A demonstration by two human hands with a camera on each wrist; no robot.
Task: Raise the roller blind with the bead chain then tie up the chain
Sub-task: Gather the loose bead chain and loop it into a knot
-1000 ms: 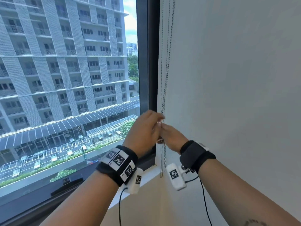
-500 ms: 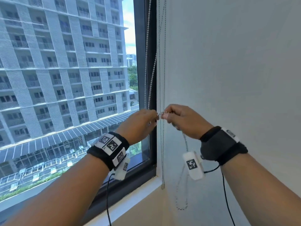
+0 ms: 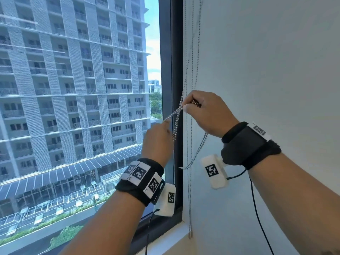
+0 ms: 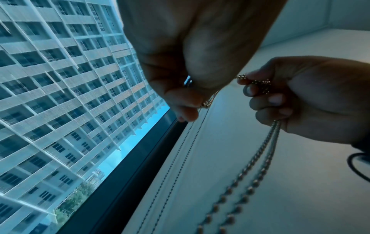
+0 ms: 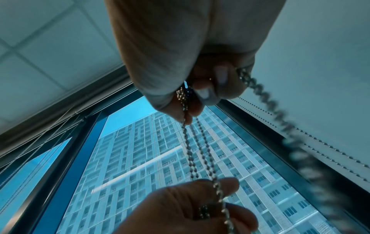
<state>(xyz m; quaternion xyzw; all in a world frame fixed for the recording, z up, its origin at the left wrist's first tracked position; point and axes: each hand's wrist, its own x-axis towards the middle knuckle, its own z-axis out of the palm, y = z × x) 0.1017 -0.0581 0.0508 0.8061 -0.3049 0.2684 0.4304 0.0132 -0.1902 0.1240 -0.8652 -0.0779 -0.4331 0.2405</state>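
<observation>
The metal bead chain [image 3: 177,115] runs as a doubled, crossed strand between my two hands in front of the dark window frame. My left hand [image 3: 166,122] pinches the lower end of this strand, with its fingers curled round the beads [image 4: 204,104]. Higher and to the right, my right hand [image 3: 189,106] grips a bunched knot of chain [image 4: 260,83] in its curled fingers. A slack loop [image 3: 196,153] hangs from under the right hand. In the right wrist view the chain [image 5: 197,158] stretches down to the left hand [image 5: 186,205]. The blind itself is out of the head view.
The window glass [image 3: 73,107] fills the left, with the dark frame [image 3: 171,52] beside it. A white wall [image 3: 266,70] stands on the right. Thinner bead cords [image 3: 191,190] hang along the wall down to the sill [image 3: 165,242]. Black cables dangle from both wrist cameras.
Both hands have risen and drawn apart, the right one up and right. The chain is now pulled taut and crossed between them, and the hanging loop has shortened.
</observation>
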